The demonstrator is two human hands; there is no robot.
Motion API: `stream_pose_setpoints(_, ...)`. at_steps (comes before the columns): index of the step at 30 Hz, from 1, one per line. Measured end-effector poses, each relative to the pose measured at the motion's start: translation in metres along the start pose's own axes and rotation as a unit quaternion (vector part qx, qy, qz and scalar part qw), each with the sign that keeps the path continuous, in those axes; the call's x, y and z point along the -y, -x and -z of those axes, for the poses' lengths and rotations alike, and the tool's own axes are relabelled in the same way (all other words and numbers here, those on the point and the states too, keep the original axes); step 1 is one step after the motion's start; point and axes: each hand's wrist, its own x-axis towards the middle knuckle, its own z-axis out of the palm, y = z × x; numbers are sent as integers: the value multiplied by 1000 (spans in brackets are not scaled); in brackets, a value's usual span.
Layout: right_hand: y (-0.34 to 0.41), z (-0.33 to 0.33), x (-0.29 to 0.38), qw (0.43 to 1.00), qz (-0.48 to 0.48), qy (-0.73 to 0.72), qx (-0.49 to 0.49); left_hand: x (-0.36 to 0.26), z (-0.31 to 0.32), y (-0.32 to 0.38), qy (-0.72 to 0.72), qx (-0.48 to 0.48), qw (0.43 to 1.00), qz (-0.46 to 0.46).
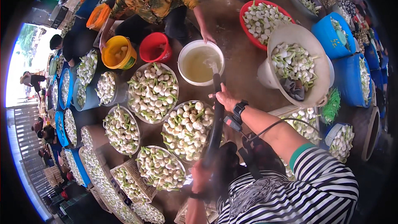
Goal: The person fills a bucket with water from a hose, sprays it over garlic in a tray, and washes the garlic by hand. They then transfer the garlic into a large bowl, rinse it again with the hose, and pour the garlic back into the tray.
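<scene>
Around a thick black hose (215, 124), my right hand (226, 98) closes near the outlet end. My left hand (201, 174), blurred, grips the same hose lower down, close to my body. Water (212, 65) pours from the hose into a round white bucket (184, 77), which holds cloudy yellowish water. Another person's hand (207, 36) rests on that bucket's rim. Beneath the hose stands a heaped basin of white garlic bulbs (188, 127) with short green stems. A wristwatch (240, 108) and a cabled device (232, 123) are on my right wrist.
A person (155, 0) sits opposite, one hand at a yellow bucket (116, 65) beside a red bucket (146, 49). More garlic basins (177, 81) stand left. At right are a large beige tub (317, 49), blue barrels (348, 77) and green netting (330, 105). The floor (231, 15) is wet.
</scene>
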Motion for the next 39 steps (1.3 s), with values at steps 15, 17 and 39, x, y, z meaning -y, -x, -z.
stream_pose_setpoints(15, -83, 11, 56, 994, -87, 71, 19, -91, -13, -56, 68, -9, 996, 58)
stream_pose_setpoints(17, -96, 15, 74, 978, -127, 158, 50, -109, -21, -68, 40, -4, 996, 80)
stream_pose_setpoints(39, -78, -8, 67, 988, -90, -111, -65, -168, -32, -197, 4, 87, 978, 188)
